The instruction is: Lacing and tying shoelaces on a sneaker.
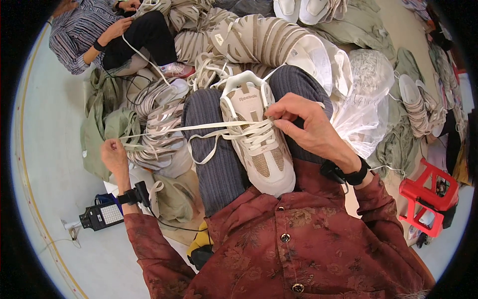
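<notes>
A beige and white sneaker (pixel 264 164) rests between my knees, toe toward me, its upper partly laced. Out to the left, my left hand (pixel 114 155) is closed on a cream shoelace (pixel 174 130), which runs taut across to the shoe's eyelets. My right hand (pixel 303 122) pinches at the shoe's right eyelet edge, thumb and forefinger together on the lace there. A slack loop of lace hangs over my left thigh beside the shoe.
Stacked sneaker uppers (pixel 259 40) curve along the far side, with more piled left. A clear plastic bag (pixel 368 94) of laces sits at right. A red stool (pixel 429 197) stands farther right, a lamp (pixel 102 214) at lower left. Another person (pixel 94 37) works at far left.
</notes>
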Demonstrator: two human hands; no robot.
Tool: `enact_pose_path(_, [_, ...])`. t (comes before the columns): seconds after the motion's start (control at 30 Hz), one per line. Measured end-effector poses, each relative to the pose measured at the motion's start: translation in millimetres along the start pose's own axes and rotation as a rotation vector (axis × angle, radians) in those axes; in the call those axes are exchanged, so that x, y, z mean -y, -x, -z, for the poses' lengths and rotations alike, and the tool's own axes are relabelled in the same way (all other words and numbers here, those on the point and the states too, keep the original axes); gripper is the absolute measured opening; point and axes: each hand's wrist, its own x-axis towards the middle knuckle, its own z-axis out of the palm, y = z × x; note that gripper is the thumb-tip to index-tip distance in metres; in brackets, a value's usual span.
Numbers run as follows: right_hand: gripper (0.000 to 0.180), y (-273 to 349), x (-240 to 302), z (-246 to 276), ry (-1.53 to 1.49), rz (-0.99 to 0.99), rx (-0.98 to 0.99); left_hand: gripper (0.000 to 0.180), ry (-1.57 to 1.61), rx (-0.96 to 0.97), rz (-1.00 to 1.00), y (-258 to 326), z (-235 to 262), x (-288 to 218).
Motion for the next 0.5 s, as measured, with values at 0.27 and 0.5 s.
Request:
enact_pose_path(0.27, [0.014,-4,-12,5,0.087,0.137,0.013,0.024,0.638,0.454,-0.381,51,41,-255])
enact_pose_path(0.5, [0.011,-14,-44,-12,-0.066,0.36,-0.029,0.011,0.781,0.498,-0.641,94,25,-284])
